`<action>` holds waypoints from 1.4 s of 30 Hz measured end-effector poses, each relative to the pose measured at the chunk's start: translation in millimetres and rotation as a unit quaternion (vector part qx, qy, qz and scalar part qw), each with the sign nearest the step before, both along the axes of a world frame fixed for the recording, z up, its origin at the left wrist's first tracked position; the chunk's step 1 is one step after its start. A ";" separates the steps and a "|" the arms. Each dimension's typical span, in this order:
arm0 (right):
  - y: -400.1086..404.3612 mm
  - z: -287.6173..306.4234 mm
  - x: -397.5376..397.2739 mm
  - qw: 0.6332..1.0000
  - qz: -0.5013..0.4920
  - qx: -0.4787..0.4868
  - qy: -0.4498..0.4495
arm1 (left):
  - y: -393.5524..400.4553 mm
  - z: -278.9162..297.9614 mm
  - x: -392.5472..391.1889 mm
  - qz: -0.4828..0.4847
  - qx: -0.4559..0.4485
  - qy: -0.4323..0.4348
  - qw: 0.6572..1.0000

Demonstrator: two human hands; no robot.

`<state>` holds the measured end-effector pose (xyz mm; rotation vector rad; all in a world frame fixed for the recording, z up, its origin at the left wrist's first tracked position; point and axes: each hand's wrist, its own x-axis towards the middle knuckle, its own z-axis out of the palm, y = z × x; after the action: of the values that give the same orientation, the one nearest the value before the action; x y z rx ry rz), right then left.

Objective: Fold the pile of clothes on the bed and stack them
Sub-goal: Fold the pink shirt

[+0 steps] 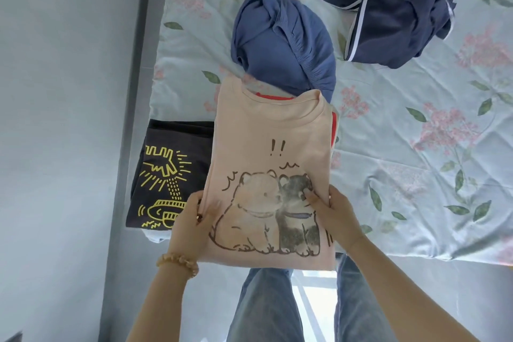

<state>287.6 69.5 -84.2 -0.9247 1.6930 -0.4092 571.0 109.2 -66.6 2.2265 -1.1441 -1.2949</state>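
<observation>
Floral bed sheet, pale blue with pink blossoms, covers the mattress beside a grey wall. Low at the middle, a folded peach T-shirt printed with two cartoon bears is held over the bed's near edge. The left hand grips its 9 o'clock edge, thumb on top; the right hand grips the 3 o'clock edge, thumb on the bear print. A red garment peeks from beneath it. At 9 o'clock lies a folded black T-shirt with yellow print. At 12 o'clock sits a crumpled blue garment; at 1 o'clock, navy shorts with white piping.
</observation>
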 end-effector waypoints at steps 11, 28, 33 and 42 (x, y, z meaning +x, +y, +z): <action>0.2 -6.2 -1.0 0.972 0.000 -0.186 0.141 | -10.2 -19.6 -33.1 0.097 -0.020 -0.044 0.994; -153.4 -11.4 5.4 0.971 -0.199 -0.130 0.016 | -134.2 -34.4 -38.5 0.074 -0.096 -0.043 0.992; -147.7 -20.8 4.6 0.961 -0.145 -0.168 0.163 | -136.7 -46.6 -37.3 0.083 -0.162 -0.104 0.978; -118.9 -8.9 27.7 0.898 0.120 -0.332 0.262 | -140.5 -10.6 -80.0 -0.155 -0.242 -0.297 0.911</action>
<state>315.2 -49.4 -93.1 -1.8625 1.9112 -0.6271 490.9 -31.3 -77.1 2.1408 -1.8524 -0.3160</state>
